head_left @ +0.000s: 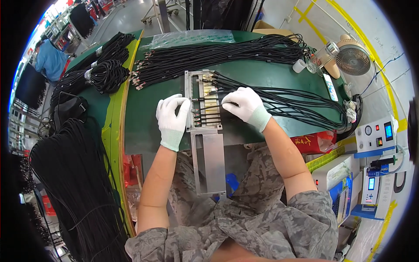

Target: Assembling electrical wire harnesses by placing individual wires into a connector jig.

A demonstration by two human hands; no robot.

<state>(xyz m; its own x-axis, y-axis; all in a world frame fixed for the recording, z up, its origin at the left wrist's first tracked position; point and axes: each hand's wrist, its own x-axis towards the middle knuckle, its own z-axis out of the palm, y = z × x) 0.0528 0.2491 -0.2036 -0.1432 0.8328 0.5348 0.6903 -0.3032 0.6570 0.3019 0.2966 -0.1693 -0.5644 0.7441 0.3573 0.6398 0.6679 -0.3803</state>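
— The right hand [245, 105], white-gloved, pinches a black cable [213, 106] running over the metal fixture [188, 87] just to its left.
— And the left hand [171, 115]?
— Gloved too, fingers curled, the fixture's rail close on its right; whether it grips anything, I cannot tell. Bundled cables [227, 54] lie beyond both hands on a green table [143, 114].

Matt knit-cloth gloves [246, 104], smooth metal fixture [214, 157], satiny plastic-looking cables [301, 98], glossy clear plastic sheet [192, 38]
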